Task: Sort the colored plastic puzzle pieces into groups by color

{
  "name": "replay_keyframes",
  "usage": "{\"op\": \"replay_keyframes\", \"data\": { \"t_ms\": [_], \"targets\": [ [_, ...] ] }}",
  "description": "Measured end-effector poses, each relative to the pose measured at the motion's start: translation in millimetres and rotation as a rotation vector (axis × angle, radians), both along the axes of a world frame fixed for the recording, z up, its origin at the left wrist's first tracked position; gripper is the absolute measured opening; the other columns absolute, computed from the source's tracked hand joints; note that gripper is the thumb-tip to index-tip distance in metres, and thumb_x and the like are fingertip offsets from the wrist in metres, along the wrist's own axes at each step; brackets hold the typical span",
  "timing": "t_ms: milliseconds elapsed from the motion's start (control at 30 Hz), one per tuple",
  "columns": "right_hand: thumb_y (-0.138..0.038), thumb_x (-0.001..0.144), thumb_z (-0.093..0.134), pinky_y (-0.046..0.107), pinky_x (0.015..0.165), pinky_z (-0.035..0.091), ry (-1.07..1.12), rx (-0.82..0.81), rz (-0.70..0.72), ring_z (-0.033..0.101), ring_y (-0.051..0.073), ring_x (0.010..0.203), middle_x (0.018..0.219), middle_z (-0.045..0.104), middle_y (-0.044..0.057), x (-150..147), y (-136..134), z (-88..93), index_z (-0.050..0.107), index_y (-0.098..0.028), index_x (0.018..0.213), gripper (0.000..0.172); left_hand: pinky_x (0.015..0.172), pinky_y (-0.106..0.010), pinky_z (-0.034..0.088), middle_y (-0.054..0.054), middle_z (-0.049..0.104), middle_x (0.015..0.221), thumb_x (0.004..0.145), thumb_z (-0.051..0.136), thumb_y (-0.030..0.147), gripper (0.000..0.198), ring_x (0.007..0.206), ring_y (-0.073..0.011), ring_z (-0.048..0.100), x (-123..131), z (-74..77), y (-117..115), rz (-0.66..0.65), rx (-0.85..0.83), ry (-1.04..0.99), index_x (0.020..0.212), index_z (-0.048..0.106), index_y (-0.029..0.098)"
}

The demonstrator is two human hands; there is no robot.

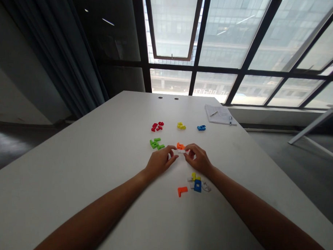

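Note:
Both my hands rest on a white table (88, 168), fingertips meeting over a small white piece (181, 151) with an orange piece (180, 146) just behind it. My left hand (160, 161) has its fingers curled in a pinch toward the white piece. My right hand (197, 158) pinches the same white piece from the other side. Green pieces (156, 143) lie just left of my left hand. Between my forearms lie an orange L-shaped piece (182, 190) and a cluster of yellow, blue and clear pieces (197, 184).
Farther back lie red pieces (157, 126), a yellow piece (181, 126) and a blue piece (201, 127). A paper pad with a pen (220, 114) sits near the table's far right edge. Large windows stand behind; another table's corner (319, 125) is at right.

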State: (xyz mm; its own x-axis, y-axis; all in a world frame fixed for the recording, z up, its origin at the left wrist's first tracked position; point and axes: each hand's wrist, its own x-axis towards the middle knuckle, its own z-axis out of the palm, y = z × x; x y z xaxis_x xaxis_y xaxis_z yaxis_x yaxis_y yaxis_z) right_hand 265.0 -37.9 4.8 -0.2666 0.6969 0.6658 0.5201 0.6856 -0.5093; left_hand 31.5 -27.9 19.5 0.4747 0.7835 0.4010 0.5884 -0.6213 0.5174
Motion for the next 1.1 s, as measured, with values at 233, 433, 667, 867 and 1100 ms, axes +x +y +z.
{"op": "replay_keyframes", "data": {
  "t_ms": [233, 433, 667, 867, 1100],
  "targets": [
    [-0.022, 0.090, 0.059, 0.028, 0.066, 0.047, -0.128, -0.045, -0.438, 0.061, 0.016, 0.065, 0.090, 0.066, 0.004, 72, 43, -3.7, 0.063, -0.020, 0.093, 0.005, 0.062, -0.026, 0.040, 0.004, 0.071, 0.078, 0.100, 0.054, 0.040, 0.030, 0.063, -0.0138, 0.064, 1, -0.7, -1, -0.051, -0.027, 0.104, 0.125, 0.057, 0.024],
    [-0.022, 0.084, 0.063, 0.033, 0.076, 0.046, -0.333, -0.120, -0.632, 0.063, 0.024, 0.080, 0.085, 0.069, 0.006, 109, 57, -17.4, 0.067, -0.020, 0.088, 0.006, 0.060, -0.025, 0.036, 0.004, 0.073, 0.078, 0.097, 0.055, 0.037, 0.025, 0.065, -0.0136, 0.065, 0, -2.7, 1, -0.121, -0.016, 0.187, 0.118, 0.064, 0.026],
    [-0.024, 0.090, 0.058, 0.038, 0.088, 0.045, -0.267, 0.031, -0.541, 0.062, 0.027, 0.092, 0.095, 0.070, 0.010, 84, 50, -9.8, 0.068, -0.019, 0.091, 0.011, 0.062, -0.026, 0.036, 0.003, 0.072, 0.078, 0.096, 0.057, 0.038, 0.021, 0.070, -0.0144, 0.066, 2, 3.6, -9, -0.298, 0.052, 0.263, 0.109, 0.069, 0.027],
    [-0.018, 0.093, 0.056, 0.038, 0.088, 0.043, -0.293, 0.088, -0.284, 0.064, 0.024, 0.086, 0.090, 0.072, 0.007, 50, 34, -2.7, 0.067, -0.019, 0.092, 0.011, 0.063, -0.026, 0.039, 0.002, 0.073, 0.081, 0.090, 0.066, 0.057, 0.037, 0.071, -0.0154, 0.068, 15, 10.2, -30, -0.428, 0.019, 0.274, 0.113, 0.070, 0.027],
    [-0.016, 0.094, 0.058, 0.039, 0.090, 0.045, -0.246, 0.058, -0.112, 0.064, 0.022, 0.081, 0.086, 0.072, 0.006, 32, 21, 1.1, 0.068, -0.020, 0.092, 0.011, 0.065, -0.023, 0.041, 0.003, 0.073, 0.083, 0.094, 0.065, 0.043, 0.023, 0.069, -0.0125, 0.065, 22, 5.6, -29, -0.388, -0.033, 0.180, 0.111, 0.072, 0.028]
  ]
}}
